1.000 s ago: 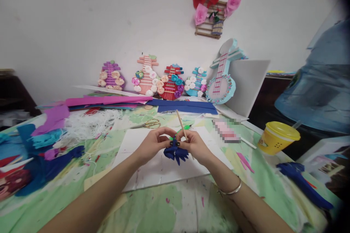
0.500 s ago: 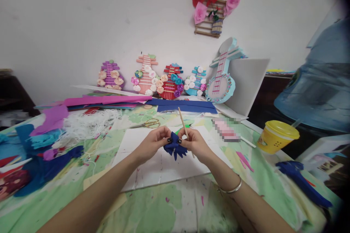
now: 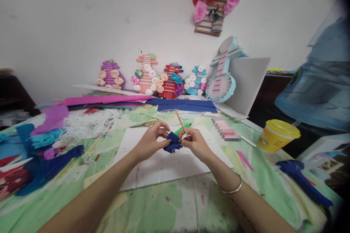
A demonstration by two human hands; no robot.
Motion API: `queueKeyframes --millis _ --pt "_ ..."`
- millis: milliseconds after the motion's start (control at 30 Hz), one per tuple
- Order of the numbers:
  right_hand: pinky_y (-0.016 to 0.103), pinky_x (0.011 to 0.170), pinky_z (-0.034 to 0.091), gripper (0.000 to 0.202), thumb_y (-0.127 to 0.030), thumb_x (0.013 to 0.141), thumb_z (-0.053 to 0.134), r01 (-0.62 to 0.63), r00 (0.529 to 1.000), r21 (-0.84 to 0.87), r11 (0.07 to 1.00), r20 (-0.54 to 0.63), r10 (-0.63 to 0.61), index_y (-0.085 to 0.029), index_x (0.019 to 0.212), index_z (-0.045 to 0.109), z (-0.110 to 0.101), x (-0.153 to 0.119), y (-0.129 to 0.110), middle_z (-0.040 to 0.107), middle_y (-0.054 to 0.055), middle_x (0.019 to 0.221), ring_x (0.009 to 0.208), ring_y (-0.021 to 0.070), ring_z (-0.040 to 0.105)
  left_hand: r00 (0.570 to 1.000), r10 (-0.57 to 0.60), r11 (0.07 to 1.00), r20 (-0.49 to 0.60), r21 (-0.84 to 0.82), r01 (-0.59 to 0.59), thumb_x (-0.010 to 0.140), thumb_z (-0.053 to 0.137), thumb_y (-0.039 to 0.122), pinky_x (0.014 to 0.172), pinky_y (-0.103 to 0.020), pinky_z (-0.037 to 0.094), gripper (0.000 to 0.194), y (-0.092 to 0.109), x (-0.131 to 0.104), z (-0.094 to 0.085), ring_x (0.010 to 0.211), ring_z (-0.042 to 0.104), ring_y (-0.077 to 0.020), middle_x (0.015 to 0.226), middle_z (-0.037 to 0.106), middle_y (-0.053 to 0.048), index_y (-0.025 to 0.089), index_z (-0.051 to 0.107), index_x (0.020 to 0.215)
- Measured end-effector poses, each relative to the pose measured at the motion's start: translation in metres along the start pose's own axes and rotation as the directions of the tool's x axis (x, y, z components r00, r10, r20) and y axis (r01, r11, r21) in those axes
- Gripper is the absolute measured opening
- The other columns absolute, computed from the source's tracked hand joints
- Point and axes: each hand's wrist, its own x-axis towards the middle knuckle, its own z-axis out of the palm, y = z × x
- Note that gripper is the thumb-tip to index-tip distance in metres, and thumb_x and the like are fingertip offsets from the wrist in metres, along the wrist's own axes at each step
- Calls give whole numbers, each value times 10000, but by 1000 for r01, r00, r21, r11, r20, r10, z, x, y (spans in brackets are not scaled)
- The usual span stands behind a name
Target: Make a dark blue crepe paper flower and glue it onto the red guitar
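Note:
Between my two hands is a small piece of dark blue crepe paper (image 3: 172, 142), folded and gathered with pointed lower edges. My left hand (image 3: 153, 140) pinches its left side between thumb and fingers. On the other side my right hand (image 3: 195, 143) grips the paper with thumb and forefinger, and a thin wooden stick (image 3: 181, 121) slants up out of the same hand. Below them lies a white board (image 3: 153, 171), apart from the paper. A green tool (image 3: 183, 128), partly hidden by my right hand, and gold-handled scissors (image 3: 149, 122) rest just beyond.
White string (image 3: 87, 123) and coloured paper scraps (image 3: 51, 120) lie on the left. A yellow tub (image 3: 277, 136) and a blue glue gun (image 3: 302, 182) are at the right. Several decorated paper instruments (image 3: 171, 80) line the wall behind strips of blue paper (image 3: 186, 106).
The blue paper has turned and shows a broader folded face, with fewer points hanging down. The stick in my right hand tilts further left and sits slightly lower.

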Motion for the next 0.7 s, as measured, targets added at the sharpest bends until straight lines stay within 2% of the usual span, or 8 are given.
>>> queueKeyframes --millis 333,433,567,700 --pt "210 461 298 75 -138 614 600 114 992 5 993 52 -114 -159 643 534 3 -4 1 594 9 699 485 59 409 997 -77 997 -28 22 78 659 676 156 585 -269 489 268 6 1 0 617 632 -157 667 676 -20 160 493 855" --pt "206 450 275 66 -146 635 585 131 991 -38 991 40 -130 -163 661 527 2 -3 1 539 -23 618 463 53 363 993 -100 994 -58 25 102 649 673 147 574 -258 477 266 6 1 1 601 635 -156 659 687 -25 157 501 852" --pt "200 443 242 54 -137 657 537 123 992 -151 981 14 -122 -175 676 505 2 -3 0 407 -73 525 449 52 307 993 -74 996 -89 34 77 650 664 152 585 -265 482 269 5 1 0 620 642 -166 673 693 -26 164 507 868" --pt "200 443 239 61 -145 654 526 115 992 -201 973 -27 -122 -181 655 476 4 -3 0 382 -80 516 457 58 305 987 29 975 -155 223 7 649 673 179 637 -285 492 231 7 -2 -1 696 659 -193 696 687 -28 169 538 836"
